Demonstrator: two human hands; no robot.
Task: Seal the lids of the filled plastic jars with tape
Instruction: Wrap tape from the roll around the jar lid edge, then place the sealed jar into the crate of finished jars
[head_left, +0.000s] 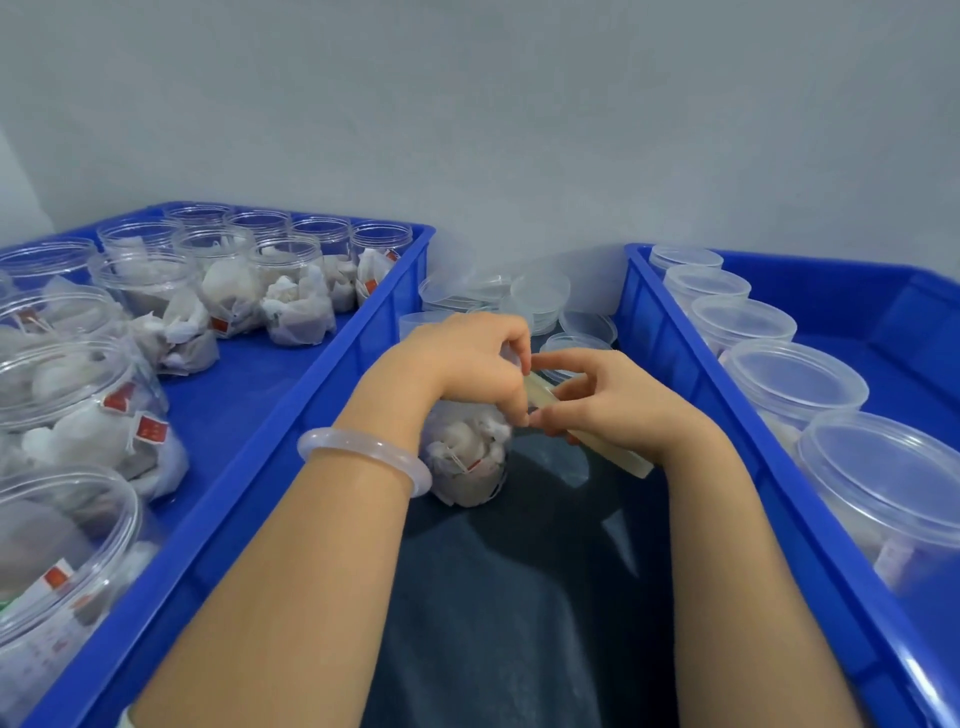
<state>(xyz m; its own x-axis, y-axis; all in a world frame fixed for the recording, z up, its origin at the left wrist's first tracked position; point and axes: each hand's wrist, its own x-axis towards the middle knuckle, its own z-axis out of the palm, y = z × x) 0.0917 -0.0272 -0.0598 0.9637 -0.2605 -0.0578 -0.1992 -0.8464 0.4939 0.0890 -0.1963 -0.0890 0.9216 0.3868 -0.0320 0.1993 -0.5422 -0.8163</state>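
Observation:
A clear plastic jar (467, 457) filled with white tea bags stands on the dark surface between two blue crates. My left hand (462, 358) grips its lidded top from above, fingers curled round the rim. My right hand (608, 400) holds a roll of pale tape (613, 452) right beside the lid, with thumb and forefinger pinching near the tape's end at the jar's rim. The lid itself is mostly hidden under my hands.
The left blue crate (311, 395) holds several open filled jars (291, 291). The right blue crate (691, 374) holds several lidded jars (789, 374). Loose clear lids (540, 296) lie stacked behind my hands against the grey wall.

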